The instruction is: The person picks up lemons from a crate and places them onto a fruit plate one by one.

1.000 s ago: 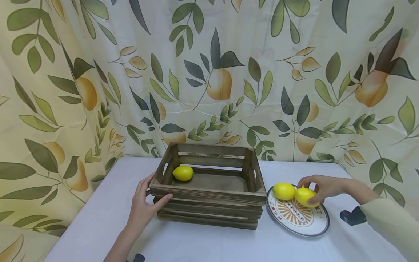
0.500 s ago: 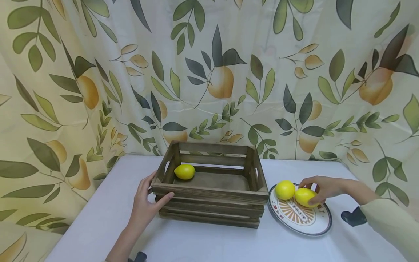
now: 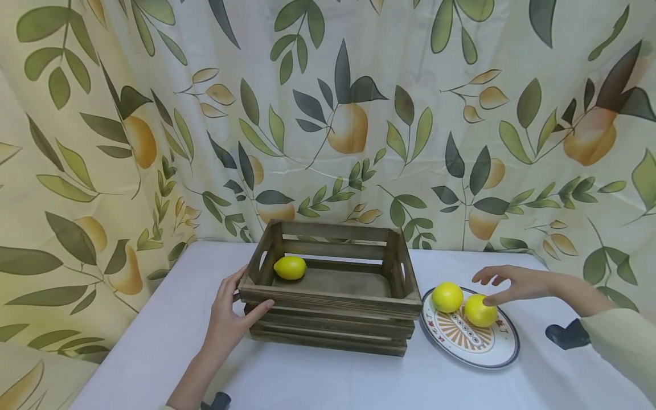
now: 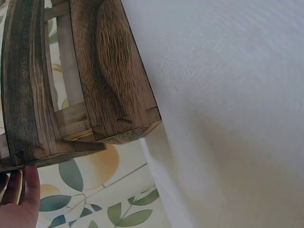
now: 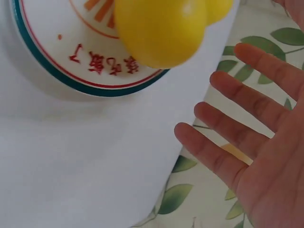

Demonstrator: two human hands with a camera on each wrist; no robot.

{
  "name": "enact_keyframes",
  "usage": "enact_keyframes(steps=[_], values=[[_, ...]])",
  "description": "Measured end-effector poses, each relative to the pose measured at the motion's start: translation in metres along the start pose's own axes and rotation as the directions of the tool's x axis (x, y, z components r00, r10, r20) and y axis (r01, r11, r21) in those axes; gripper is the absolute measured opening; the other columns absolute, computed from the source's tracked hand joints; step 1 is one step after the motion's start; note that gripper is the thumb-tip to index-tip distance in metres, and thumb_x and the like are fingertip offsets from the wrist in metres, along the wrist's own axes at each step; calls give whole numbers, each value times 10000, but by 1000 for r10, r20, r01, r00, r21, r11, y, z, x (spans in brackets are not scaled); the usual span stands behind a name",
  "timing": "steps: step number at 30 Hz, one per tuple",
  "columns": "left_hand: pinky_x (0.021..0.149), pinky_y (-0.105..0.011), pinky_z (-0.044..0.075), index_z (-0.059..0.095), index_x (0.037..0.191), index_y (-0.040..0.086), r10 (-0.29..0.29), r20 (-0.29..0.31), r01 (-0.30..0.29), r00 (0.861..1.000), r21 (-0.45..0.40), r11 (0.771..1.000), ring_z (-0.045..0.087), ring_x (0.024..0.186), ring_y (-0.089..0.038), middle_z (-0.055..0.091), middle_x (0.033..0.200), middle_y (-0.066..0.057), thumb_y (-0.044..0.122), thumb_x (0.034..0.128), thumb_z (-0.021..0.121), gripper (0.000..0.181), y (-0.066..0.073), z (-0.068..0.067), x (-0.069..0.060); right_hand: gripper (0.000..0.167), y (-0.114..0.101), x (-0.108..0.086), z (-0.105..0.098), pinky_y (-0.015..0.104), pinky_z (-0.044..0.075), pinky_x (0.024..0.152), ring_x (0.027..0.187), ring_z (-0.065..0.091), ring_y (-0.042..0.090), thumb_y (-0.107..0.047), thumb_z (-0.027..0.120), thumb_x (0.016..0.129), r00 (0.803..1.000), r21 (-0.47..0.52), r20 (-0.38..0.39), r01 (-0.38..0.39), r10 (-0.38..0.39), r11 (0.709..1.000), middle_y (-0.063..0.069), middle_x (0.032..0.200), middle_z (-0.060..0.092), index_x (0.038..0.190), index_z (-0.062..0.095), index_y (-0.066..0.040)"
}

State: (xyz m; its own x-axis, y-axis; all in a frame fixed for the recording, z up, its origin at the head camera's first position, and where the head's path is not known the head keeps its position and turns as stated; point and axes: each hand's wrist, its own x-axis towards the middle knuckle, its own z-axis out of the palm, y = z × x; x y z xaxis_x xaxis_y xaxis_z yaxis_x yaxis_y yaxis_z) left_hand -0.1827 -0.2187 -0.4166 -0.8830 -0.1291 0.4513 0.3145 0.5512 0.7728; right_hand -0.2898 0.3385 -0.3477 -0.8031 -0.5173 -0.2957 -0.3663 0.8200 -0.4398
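Note:
My left hand (image 3: 225, 322) grips the front left corner of a brown slatted wooden crate (image 3: 330, 304), its thumb on the front rail. In the left wrist view its fingertips (image 4: 31, 183) meet the crate's edge. Inside the crate, toward the left, lies one yellow lemon (image 3: 290, 267). A white patterned plate (image 3: 461, 354) to the crate's right bears two more, the left lemon (image 3: 447, 297) and the right lemon (image 3: 480, 311). My right hand (image 3: 520, 283) hovers by the right lemon, holding nothing. Its fingers (image 5: 228, 164) are spread and extended in the right wrist view.
A white cloth covers the table (image 3: 328, 381). Behind and to the left hangs a curtain (image 3: 318, 171) with a leaf and fruit print. Dark straps show near both wrists. The plate stands close against the crate's right side.
My right hand has let go of the right lemon and lifted slightly up and right. That lemon has turned in place on the plate. My left hand keeps its hold.

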Motion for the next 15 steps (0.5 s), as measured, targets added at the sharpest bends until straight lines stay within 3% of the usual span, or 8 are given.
enact_keyframes(steps=[5, 12, 15], values=[[1014, -511, 449, 391, 1465, 79, -7, 7, 7, 1000, -11, 1000, 478, 1204, -289, 443, 1393, -136, 238, 787, 831, 824, 1, -1, 0, 495, -11, 1, -10, 490, 554, 775, 1080, 550, 412, -246, 701, 869, 994, 7, -65, 84, -84, 996, 193, 1203, 589, 1267, 557, 10], [1015, -511, 450, 388, 1466, 77, -15, 17, 16, 1000, -21, 1000, 474, 1219, -303, 442, 1397, -139, 241, 798, 822, 814, 2, -2, 0, 506, -26, 5, -19, 250, 552, 768, 1075, 574, 362, -178, 719, 865, 977, 16, -102, 190, -187, 982, 202, 1216, 568, 1290, 524, 18], [1008, -517, 456, 391, 1465, 77, -7, 16, 7, 1000, -17, 1000, 481, 1210, -307, 444, 1397, -141, 245, 798, 822, 811, 2, -1, 0, 558, -34, 6, -22, 231, 549, 783, 1070, 574, 329, -176, 738, 854, 970, 18, -121, 216, -212, 976, 181, 1214, 555, 1317, 495, 17]])
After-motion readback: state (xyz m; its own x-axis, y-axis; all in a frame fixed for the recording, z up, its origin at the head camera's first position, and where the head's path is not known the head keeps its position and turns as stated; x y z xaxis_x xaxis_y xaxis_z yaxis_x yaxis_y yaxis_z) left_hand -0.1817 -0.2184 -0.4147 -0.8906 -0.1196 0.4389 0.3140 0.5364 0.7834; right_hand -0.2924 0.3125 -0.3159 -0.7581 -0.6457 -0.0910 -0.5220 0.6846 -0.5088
